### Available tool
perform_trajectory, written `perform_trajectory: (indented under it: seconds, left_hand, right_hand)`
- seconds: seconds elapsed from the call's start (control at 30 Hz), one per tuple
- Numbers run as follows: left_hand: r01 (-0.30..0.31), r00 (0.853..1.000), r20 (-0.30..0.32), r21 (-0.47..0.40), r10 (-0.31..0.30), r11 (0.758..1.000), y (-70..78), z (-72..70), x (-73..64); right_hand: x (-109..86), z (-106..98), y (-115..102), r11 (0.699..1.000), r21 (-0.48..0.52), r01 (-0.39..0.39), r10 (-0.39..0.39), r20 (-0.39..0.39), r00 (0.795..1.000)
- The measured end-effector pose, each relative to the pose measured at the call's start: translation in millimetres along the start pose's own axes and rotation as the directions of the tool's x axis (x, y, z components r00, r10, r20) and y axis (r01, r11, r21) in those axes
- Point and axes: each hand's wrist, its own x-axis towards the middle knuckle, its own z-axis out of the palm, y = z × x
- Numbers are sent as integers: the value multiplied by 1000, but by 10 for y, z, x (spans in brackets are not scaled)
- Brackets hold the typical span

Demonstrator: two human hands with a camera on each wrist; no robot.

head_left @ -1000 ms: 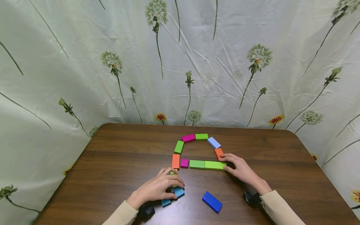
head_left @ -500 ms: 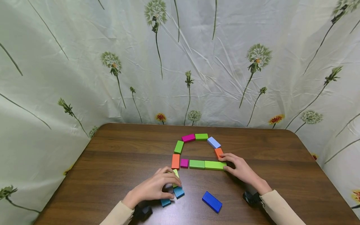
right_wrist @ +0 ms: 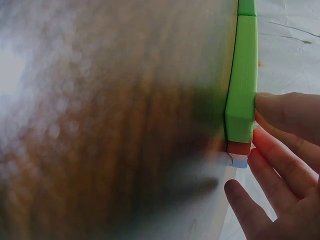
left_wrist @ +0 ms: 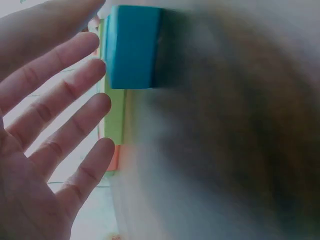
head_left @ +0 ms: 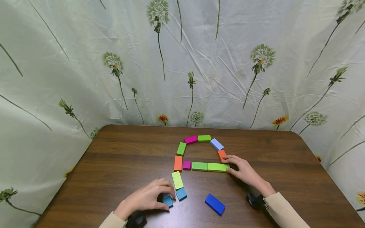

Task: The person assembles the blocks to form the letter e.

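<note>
Flat coloured blocks lie end to end on the brown table. My left hand (head_left: 151, 194) hovers around a small teal-blue block (head_left: 167, 201), thumb on the near side and fingers on the far side. In the left wrist view the fingers are spread and fairly straight, tips just short of a teal-blue block (left_wrist: 132, 47). Beside it lie a second teal-blue block (head_left: 181, 194) and a yellow-green block (head_left: 177, 180). My right hand (head_left: 242, 169) rests by the lime-green block (head_left: 218, 167), thumb at its end (right_wrist: 240, 120) and fingertips at the orange block (head_left: 221, 155).
A loop of blocks continues with an orange block (head_left: 178, 163), a small magenta block (head_left: 186, 165), a green block (head_left: 200, 166) and several more behind. A dark blue block (head_left: 215, 204) lies alone in front. The table (head_left: 122, 152) ends at a flowered curtain (head_left: 228, 79).
My left hand has moved left and toward me, off the yellow-green and second teal-blue blocks to the nearer teal-blue block. My right hand has stayed in place.
</note>
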Motion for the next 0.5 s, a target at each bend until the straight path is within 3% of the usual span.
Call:
perform_trajectory:
  seconds: [0.5]
  left_hand:
    - [30,999,14,-35,-29,999,18,61,-84]
  right_hand:
    - [3,2,-8,1000,-7,-4,4,5,1000]
